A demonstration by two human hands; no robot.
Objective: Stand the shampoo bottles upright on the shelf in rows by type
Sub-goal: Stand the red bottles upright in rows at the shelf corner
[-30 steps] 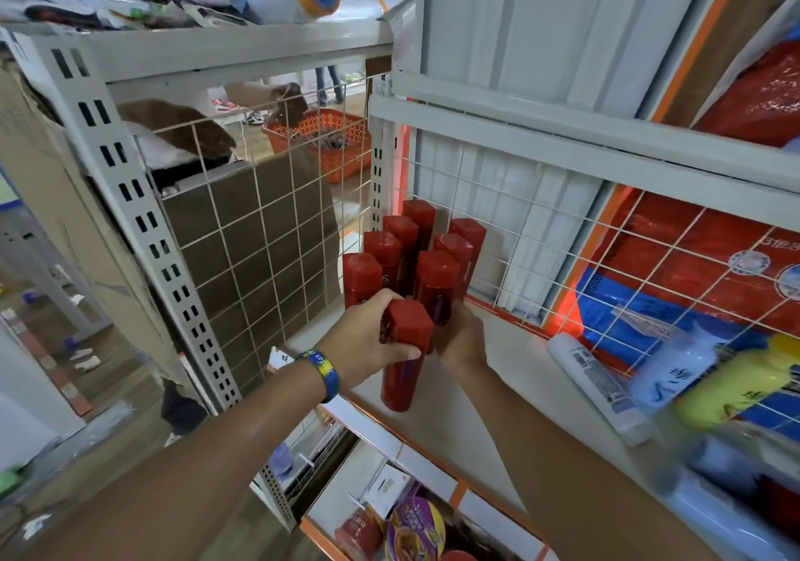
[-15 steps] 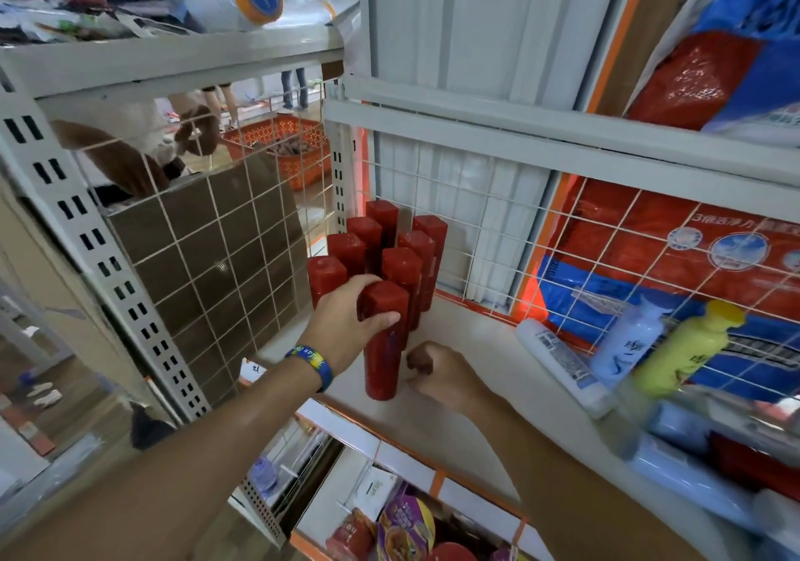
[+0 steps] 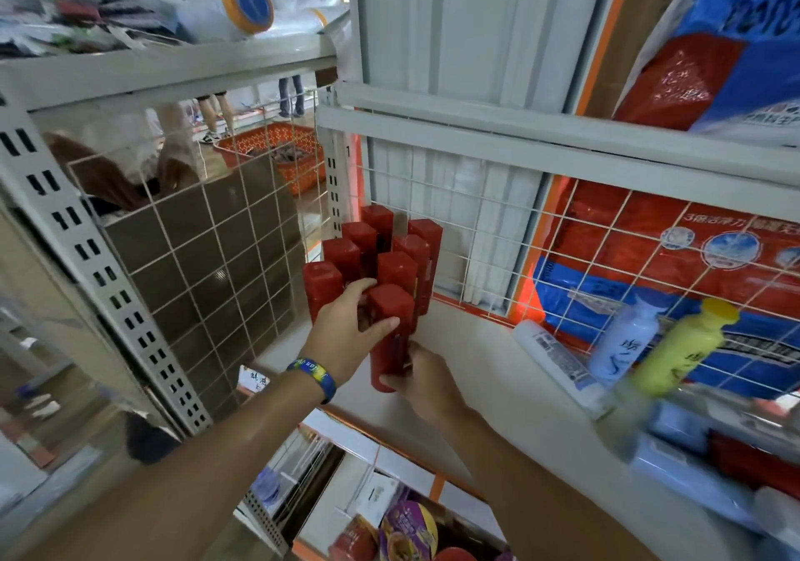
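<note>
Several red shampoo bottles [image 3: 381,253] stand upright in two rows in the shelf's back left corner. In front of them stands one more red bottle [image 3: 391,335]. My left hand [image 3: 346,335] grips its upper part from the left, thumb across the front. My right hand [image 3: 426,381] holds its lower part from the right near the base. A white bottle [image 3: 558,363] lies on its side further right on the white shelf [image 3: 476,370]. A pale blue bottle [image 3: 623,346] and a yellow-green bottle [image 3: 679,350] lean beside it.
A wire grid [image 3: 498,257] backs the shelf and another closes its left side. Blurred bottles lie at the right end [image 3: 701,448]. A metal upright [image 3: 99,274] runs down the left. Packaged goods sit on the shelf below [image 3: 407,530].
My right hand has come back from the shelf surface to the base of the front red bottle. My left hand keeps its grip on the bottle's top.
</note>
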